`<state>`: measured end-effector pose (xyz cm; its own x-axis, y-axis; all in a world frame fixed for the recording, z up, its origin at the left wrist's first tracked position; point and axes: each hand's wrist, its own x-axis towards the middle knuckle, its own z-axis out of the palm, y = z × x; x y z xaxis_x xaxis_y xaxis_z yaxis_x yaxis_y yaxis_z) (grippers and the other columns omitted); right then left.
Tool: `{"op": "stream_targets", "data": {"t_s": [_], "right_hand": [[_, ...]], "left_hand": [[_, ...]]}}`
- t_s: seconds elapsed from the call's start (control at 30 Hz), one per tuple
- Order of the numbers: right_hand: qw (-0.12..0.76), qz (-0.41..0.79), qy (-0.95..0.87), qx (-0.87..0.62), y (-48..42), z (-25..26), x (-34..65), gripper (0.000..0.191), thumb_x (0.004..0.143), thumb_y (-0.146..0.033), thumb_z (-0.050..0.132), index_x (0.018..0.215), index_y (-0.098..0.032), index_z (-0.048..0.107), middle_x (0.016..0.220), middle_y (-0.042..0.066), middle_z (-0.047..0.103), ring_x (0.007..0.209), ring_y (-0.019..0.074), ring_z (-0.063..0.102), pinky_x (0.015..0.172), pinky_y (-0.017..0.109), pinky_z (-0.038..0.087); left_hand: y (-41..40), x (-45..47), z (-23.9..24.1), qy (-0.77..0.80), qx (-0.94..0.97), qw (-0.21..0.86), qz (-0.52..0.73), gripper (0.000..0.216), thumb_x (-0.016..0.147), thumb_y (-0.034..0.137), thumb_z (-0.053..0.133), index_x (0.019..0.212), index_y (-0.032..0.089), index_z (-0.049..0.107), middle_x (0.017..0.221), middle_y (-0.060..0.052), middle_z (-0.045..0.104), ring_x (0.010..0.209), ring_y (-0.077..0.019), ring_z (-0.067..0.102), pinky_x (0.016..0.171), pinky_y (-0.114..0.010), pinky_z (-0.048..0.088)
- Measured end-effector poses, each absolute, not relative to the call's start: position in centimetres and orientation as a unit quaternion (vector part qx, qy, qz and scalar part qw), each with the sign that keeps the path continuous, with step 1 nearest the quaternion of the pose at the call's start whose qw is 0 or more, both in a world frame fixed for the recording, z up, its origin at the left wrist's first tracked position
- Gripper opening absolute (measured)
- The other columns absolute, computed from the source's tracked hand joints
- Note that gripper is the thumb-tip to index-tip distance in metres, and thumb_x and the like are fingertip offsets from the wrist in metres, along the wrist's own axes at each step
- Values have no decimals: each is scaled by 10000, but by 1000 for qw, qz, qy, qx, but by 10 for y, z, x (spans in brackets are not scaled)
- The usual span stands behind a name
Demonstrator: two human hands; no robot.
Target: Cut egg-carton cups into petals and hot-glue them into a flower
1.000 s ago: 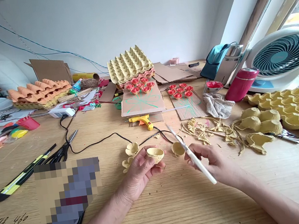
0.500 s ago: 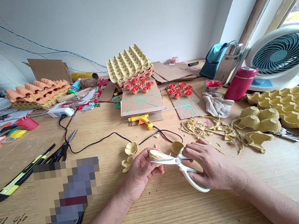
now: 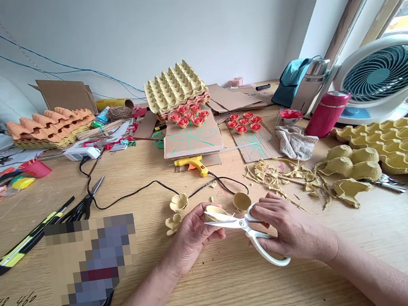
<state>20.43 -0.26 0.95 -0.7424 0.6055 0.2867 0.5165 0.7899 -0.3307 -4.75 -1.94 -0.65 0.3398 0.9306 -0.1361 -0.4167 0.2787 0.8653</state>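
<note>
"My right hand (image 3: 288, 227) has swung the white scissors (image 3: 241, 223) round since a second ago; they slanted away from me then, and now they reach across to the cup (image 3: 217, 211) in my left hand (image 3: 189, 238)."

"Pointing where?"

"Leftward; the long axis runs from the loops at my right fingers to the tips by the cup; the cup's mouth faces up, held above the table (image 3: 224, 297)."

"And your fingers?"

"The left ones curl part-closed round the cup; the right ones are bent onto the loops, blades slightly parted."

"Any writing?"

"A handwritten 460 (image 3: 26, 299) on the wood-grained tabletop; the mark before it I can't read."

"Textures?"

"The cup is yellow, rounded, pulp-like; the loops look smooth; a petal-edged bowl (image 3: 178, 202) sits just beyond my left hand."
</note>
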Motion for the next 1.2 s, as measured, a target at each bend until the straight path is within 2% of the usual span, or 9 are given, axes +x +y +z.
{"op": "stream_targets", "data": {"t_s": [0.37, 0.6, 0.9, 1.2], "right_hand": [[212, 119, -929, -280, -3, 9, 207, 243, 966, -357, 568, 784, -213, 497, 717, 9, 586, 661, 167, 482, 680, 314, 321], [187, 125, -926, -302, 0, 9, 209, 237, 991, -328, 511, 790, -203, 502, 696, 5, 579, 632, 161, 476, 678, 313, 335], [172, 111, -924, -323, 1, 14, 203, 129, 906, -300, 583, 834, -201, 544, 779, 26, 619, 707, 179, 534, 716, 331, 337], [179, 79, -928, -318, 0, 14, 205, 154, 890, -323, 620, 826, -204, 548, 758, 17, 642, 679, 167, 541, 711, 334, 311]], "left_hand": [[-20, -48, -6, 314, 417, 708, 475, 484, 699, 351, 908, 1079, 166, 674, 964, -84, 758, 766, -161, 675, 709, -279, 535], [-19, -48, -8, 334, 427, 670, 508, 483, 676, 322, 923, 1041, 159, 654, 857, -24, 719, 696, -142, 664, 702, -293, 537], [-18, -46, -6, 368, 432, 637, 522, 434, 701, 259, 905, 1013, 155, 621, 889, -25, 702, 720, -144, 669, 692, -291, 551], [-20, -47, -11, 377, 451, 622, 517, 390, 731, 224, 880, 1027, 170, 632, 925, -34, 724, 756, -161, 678, 682, -286, 568]]}}
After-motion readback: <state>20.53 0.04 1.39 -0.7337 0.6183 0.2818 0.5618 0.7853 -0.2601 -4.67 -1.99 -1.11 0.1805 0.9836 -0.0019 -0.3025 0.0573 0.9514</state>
